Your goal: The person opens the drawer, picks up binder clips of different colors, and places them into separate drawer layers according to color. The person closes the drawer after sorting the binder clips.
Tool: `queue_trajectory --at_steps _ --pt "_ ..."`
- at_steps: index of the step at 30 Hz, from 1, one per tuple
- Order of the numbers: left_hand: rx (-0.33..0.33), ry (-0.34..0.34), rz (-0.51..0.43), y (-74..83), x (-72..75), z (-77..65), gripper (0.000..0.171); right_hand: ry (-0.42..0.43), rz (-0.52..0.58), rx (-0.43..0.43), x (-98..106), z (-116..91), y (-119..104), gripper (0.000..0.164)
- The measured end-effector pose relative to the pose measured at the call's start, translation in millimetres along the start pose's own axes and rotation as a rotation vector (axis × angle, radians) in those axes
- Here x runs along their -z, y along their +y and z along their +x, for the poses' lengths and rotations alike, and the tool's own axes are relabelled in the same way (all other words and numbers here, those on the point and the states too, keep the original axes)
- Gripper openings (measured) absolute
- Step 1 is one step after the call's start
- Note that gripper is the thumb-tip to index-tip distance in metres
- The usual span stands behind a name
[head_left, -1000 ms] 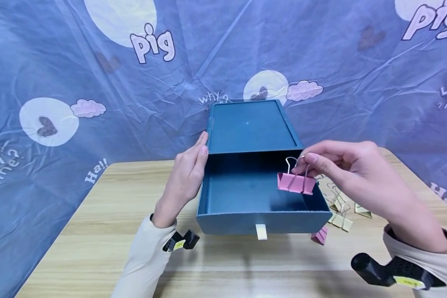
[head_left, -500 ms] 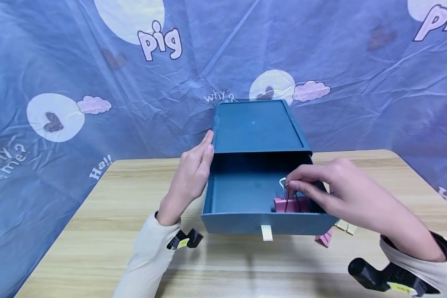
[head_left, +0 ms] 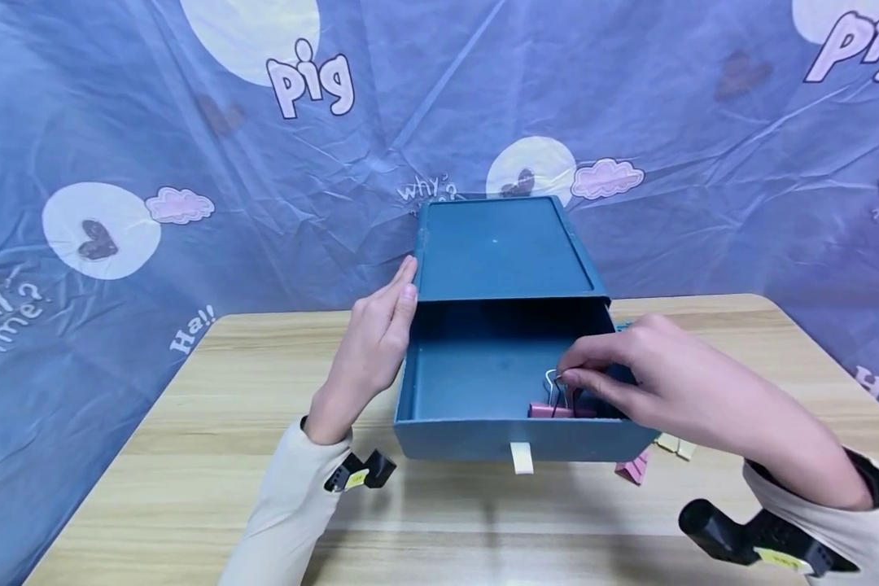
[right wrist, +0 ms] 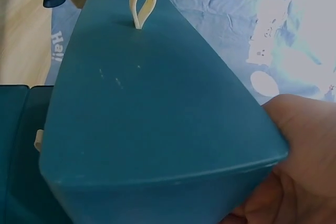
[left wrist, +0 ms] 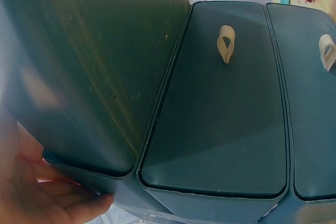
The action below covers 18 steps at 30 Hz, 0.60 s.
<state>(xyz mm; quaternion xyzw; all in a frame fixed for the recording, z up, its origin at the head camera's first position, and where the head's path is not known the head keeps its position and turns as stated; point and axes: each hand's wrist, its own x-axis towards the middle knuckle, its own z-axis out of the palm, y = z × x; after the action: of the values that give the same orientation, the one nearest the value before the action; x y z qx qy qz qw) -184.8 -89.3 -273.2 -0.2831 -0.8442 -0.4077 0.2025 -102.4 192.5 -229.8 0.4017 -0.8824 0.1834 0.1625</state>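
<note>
Pink binder clip with upright wire handles (head_left: 549,411): inside the pulled-out teal-blue plastic drawer (head_left: 454,442), just below the right hand (head_left: 652,382), whose thumb and finger pinch the handles. Left hand (head_left: 372,342) grips nothing; fingers lie fairly straight against the teal-blue, box-shaped plastic cabinet (head_left: 501,252) just to its right. Clip's underside hidden behind the drawer front; cannot tell whether it touches bottom. Judgement: brace the cabinet with the left hand, lower the clip level, loosen the pinch only once the drawer floor bears it.
</note>
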Motion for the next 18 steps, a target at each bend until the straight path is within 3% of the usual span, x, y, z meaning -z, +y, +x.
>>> queue_trajectory --at_steps 4,6,7,11,13,14,16,18 --pt "0.0 -0.003 -0.003 -0.3 -0.3 -0.7 0.047 -0.009 -0.023 -0.034 -1 -5 2 0.019" --pt "0.0 -0.001 -0.001 -0.9 -0.1 -1.0 0.047 -0.002 -0.043 -0.052 -8 -15 17 0.024" --pt "-0.001 0.001 0.001 -1.0 0.2 -1.1 0.047 0.028 0.006 -0.037 -8 -18 20 0.024" --pt "-0.008 0.009 0.001 -1.5 0.9 -0.6 0.047 0.195 0.078 0.072 -37 -63 101 0.04" --pt "-0.013 0.008 0.0 -1.3 0.7 0.1 0.048 0.312 0.11 0.059 -35 -72 111 0.04" --pt "-0.013 0.006 0.0 -1.2 0.5 0.4 0.048 0.349 0.072 0.013 -36 -79 117 0.043" --pt "-0.013 0.003 -0.003 -1.2 -0.1 0.7 0.048 0.41 0.055 -0.1 -18 -70 86 0.039" --pt "-0.012 0.004 -0.004 -1.4 -0.6 0.5 0.048 0.415 0.049 -0.24 -5 -59 53 0.034"
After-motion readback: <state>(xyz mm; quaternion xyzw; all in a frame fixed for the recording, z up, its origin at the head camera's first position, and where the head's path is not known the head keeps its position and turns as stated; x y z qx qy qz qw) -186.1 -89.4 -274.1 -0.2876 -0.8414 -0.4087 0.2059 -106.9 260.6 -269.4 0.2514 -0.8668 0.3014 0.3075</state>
